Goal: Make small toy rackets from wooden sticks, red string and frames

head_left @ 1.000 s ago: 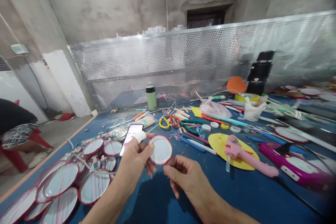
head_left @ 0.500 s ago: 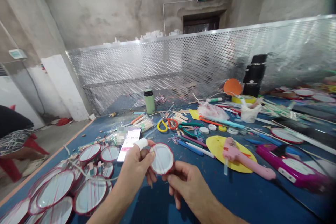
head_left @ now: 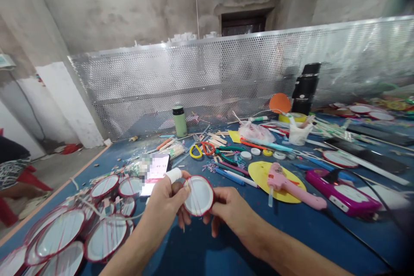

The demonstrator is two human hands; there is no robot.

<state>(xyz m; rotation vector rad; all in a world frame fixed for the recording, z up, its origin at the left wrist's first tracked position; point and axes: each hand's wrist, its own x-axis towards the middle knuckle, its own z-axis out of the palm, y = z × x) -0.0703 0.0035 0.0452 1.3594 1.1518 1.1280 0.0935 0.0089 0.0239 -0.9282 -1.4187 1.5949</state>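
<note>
A small round white disc point(head_left: 199, 196) with a red rim, like a little drum, is held up over the blue table, its flat face towards me. Thin strands run across its left part. My left hand point(head_left: 173, 200), with a white wrapping on one finger, pinches the disc's left edge between thumb and fingers. At the lower right rim, my right hand point(head_left: 229, 211) has its thumb and fingertips closed on the edge. Some fingertips of both hands are hidden behind the disc. Left of my forearm lies a heap of similar red-rimmed discs point(head_left: 61, 233).
Beyond my left hand lies a phone point(head_left: 155, 177). A pink glue gun point(head_left: 291, 187) rests on a yellow oval point(head_left: 257, 177), beside a purple device point(head_left: 343, 194). Scissors point(head_left: 196, 151), pens and sticks are scattered ahead, with a green bottle point(head_left: 179, 123) and perforated metal screen point(head_left: 145, 82) behind.
My right fingers have moved up along the disc's right rim and sit closer against it. The left hand keeps its hold. The whole view has shifted slightly.
</note>
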